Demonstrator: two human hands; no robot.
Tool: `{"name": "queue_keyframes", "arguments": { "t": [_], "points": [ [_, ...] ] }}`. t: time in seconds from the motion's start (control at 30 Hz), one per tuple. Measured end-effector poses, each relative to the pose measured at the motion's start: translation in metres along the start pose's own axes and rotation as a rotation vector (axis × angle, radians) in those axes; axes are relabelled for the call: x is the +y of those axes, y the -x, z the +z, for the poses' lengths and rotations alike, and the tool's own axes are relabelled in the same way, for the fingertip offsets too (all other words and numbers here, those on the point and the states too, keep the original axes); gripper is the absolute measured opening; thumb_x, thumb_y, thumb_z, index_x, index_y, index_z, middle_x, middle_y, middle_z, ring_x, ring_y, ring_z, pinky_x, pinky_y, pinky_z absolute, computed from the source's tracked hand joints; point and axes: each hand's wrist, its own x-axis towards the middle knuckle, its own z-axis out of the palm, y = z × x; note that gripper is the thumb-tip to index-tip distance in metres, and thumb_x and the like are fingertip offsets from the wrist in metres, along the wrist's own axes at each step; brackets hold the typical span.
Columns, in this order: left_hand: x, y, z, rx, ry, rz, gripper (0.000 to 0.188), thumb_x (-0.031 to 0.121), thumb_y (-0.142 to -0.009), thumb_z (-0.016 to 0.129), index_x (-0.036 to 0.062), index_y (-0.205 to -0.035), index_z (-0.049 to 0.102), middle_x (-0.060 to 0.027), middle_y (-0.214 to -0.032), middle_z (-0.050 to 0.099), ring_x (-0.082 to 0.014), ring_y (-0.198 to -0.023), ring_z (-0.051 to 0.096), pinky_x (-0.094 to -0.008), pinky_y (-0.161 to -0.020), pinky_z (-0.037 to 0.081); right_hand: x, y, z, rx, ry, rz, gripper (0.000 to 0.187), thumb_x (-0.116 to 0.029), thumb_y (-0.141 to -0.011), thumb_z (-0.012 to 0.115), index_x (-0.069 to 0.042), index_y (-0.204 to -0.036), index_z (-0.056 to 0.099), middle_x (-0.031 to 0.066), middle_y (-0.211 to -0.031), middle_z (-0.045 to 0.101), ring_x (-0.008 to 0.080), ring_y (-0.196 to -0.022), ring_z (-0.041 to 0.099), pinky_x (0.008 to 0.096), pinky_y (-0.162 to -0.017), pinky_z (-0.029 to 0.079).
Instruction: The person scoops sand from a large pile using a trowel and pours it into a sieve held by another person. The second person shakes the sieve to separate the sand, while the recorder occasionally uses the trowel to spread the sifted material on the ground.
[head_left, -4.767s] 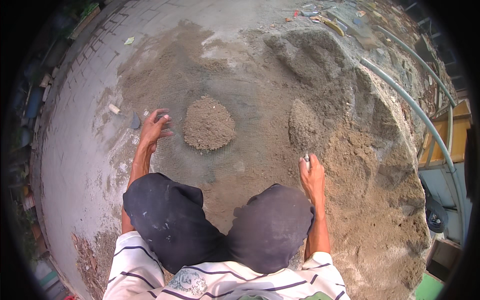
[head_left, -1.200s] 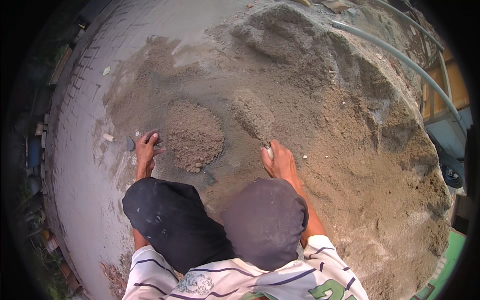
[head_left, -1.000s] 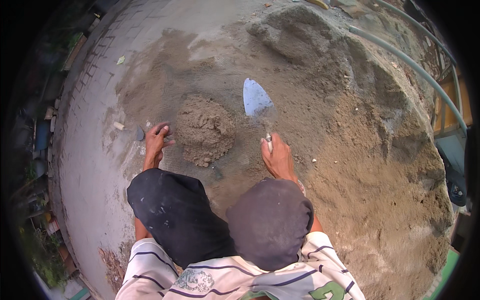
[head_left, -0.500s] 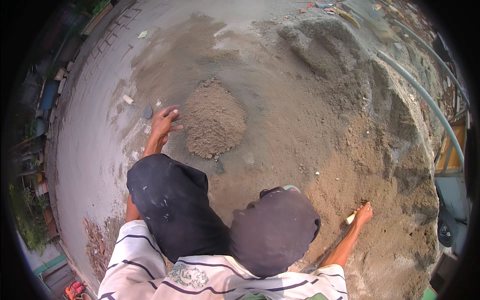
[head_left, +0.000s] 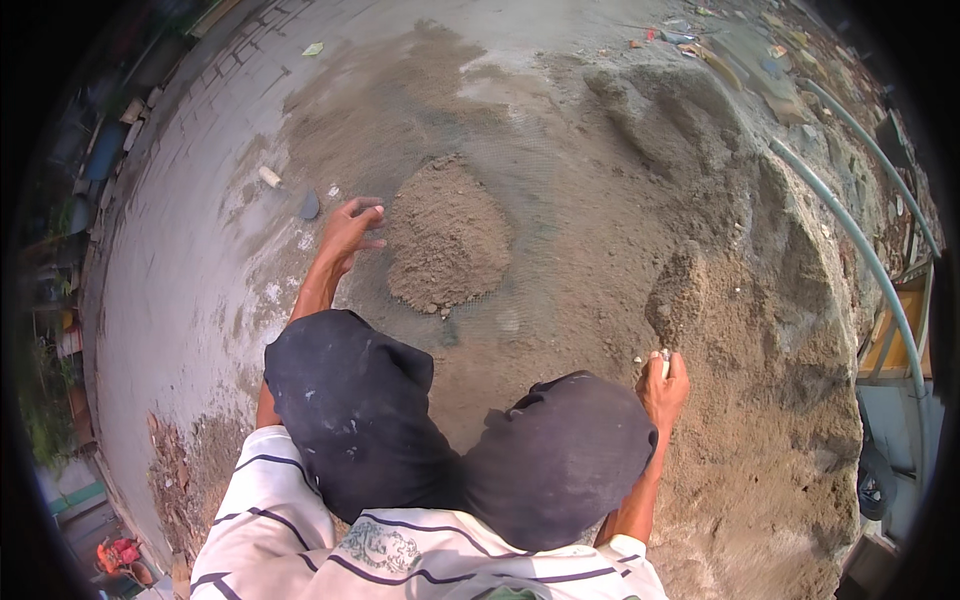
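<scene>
The right hand (head_left: 664,389) is clenching a pale handle (head_left: 665,363); the sand mound (head_left: 450,235) is lying forward-left, nearer the half-curled left hand (head_left: 350,228) (pinching mesh (head_left: 540,190) or not, I can't tell).

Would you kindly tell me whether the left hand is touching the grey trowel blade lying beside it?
Apart: the head view shows a strip of ground between the left hand and the grey trowel blade.

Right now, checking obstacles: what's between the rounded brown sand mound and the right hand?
Head view: grey wire mesh, loose brown sand, small pale stone beside the hand.
</scene>
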Motion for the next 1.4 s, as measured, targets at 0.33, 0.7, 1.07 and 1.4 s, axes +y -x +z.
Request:
{"name": "queue_keyframes", "arguments": {
  "t": [0.33, 0.7, 1.07, 1.4],
  "points": [
    [-0.015, -0.007, 0.003, -0.050, -0.040, 0.080, 0.042, 0.004, -0.088, 0.061, 0.0030, -0.130, 0.056, -0.0154, -0.123, 0.059, -0.0244, -0.111, 0.060, -0.0391, -0.080, 0.060, -0.008, 0.002, 0.059, -0.094, -0.245, 0.098, 0.028, -0.028, -0.098, 0.055, -0.001, -0.100, 0.059, 0.0092, -0.071, 0.059, 0.0165, -0.053, 0.058, 0.0342, -0.049, 0.045],
    [-0.013, 0.001, -0.002, -0.010, 0.000, 0.015, 0.056, 0.000, -0.086, 0.064, 0.0002, -0.138, 0.042, -0.0221, -0.126, 0.058, -0.0260, -0.111, 0.060, -0.0386, -0.080, 0.060, 0.232, 0.050, -0.140, 0.485, -0.435, 0.622, 0.025, -0.024, -0.102, 0.048, -0.004, -0.089, 0.055, 0.0033, -0.070, 0.053, 0.0133, -0.056, 0.051, 0.0294, -0.047, 0.042],
    [-0.032, -0.014, -0.012, -0.057, 0.176, -0.063, 0.044, 0.001, -0.087, 0.066, -0.0021, -0.127, 0.048, -0.0176, -0.121, 0.064, -0.0236, -0.107, 0.063, -0.0367, -0.085, 0.059, 0.197, 0.051, -0.085, 0.574, -0.081, 0.373, 0.032, -0.030, -0.100, 0.051, -0.004, -0.081, 0.048, 0.0035, -0.062, 0.048, 0.0133, -0.049, 0.048, 0.0280, -0.041, 0.037],
    [-0.046, -0.019, -0.010, -0.011, 0.186, -0.079, 0.027, 0.005, -0.087, 0.067, -0.0009, -0.113, 0.060, -0.0085, -0.103, 0.063, -0.0190, -0.097, 0.062, -0.0326, -0.081, 0.058, -0.005, 0.025, 0.030, 0.123, 0.203, -0.151, 0.027, -0.024, -0.095, 0.061, 0.001, -0.104, 0.061, 0.0149, -0.070, 0.062, 0.0203, -0.055, 0.061, 0.0355, -0.052, 0.047]
  ]
}}
